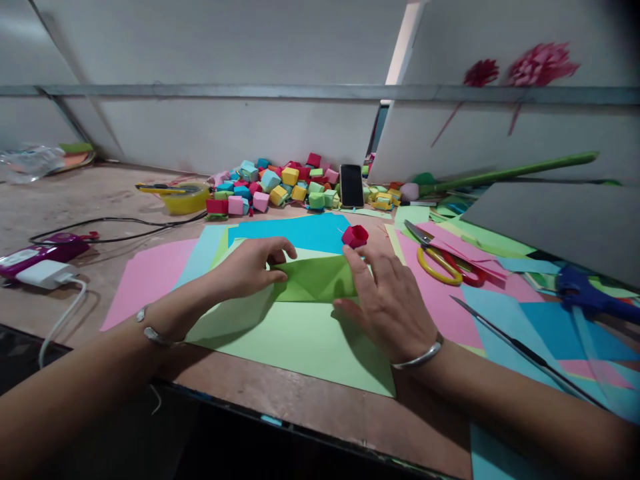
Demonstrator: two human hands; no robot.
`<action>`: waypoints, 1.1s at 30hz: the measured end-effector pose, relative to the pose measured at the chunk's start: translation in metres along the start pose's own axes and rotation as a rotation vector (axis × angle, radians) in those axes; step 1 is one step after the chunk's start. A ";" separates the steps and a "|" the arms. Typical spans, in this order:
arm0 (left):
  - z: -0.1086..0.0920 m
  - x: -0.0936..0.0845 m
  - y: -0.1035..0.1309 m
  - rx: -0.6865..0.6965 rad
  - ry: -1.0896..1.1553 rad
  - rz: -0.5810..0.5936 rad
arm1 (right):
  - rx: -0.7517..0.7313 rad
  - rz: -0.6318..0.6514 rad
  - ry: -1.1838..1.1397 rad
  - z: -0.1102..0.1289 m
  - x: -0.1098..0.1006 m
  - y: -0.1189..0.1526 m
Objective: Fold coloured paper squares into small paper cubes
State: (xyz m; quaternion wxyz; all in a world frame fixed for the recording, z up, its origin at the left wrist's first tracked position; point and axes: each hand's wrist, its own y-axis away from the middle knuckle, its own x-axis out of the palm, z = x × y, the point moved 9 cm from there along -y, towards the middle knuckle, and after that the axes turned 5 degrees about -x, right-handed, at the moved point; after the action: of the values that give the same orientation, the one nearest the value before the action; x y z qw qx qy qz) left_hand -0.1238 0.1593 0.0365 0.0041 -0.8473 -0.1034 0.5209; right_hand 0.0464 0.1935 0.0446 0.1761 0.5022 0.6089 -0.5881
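A folded piece of green paper [315, 279] with creases across it is held up between my two hands. My left hand [253, 267] pinches its left end between thumb and fingers. At the right end, my right hand [383, 290] grips the paper with the thumb low and the fingers along the top. Beneath lies a pale green sheet [300, 340], with a blue sheet [295, 230] behind it. Just beyond my right fingertips sits a small red folded-paper piece [355, 236].
Small coloured paper cubes [270, 180] are heaped at the back, beside a phone [351, 186]. Yellow tape [185, 198] and a white plug [46, 274] lie left. Scissors [440, 261], a pointed metal tool [520, 347] and a blue-handled tool [585, 293] lie right.
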 end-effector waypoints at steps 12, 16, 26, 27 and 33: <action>-0.012 -0.020 0.011 0.188 -0.046 -0.316 | 0.089 -0.260 -0.410 -0.016 -0.010 0.002; -0.034 -0.030 0.024 0.316 -0.172 -0.470 | 0.066 -0.345 -0.389 -0.015 -0.023 0.002; -0.029 0.017 0.013 0.226 -0.011 0.116 | -0.388 -0.001 -0.202 0.038 -0.003 0.005; -0.029 0.018 0.013 0.225 -0.059 0.095 | -0.381 0.009 -0.213 0.039 -0.004 0.005; -0.027 0.028 0.015 0.235 -0.114 0.091 | -0.456 -0.011 -0.319 0.047 -0.013 0.003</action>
State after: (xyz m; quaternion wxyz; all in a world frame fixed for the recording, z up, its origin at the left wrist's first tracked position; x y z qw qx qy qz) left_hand -0.0853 0.1523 0.0228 0.0737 -0.8140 -0.0033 0.5762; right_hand 0.0363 0.1456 0.0418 0.3748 0.3474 0.6930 -0.5086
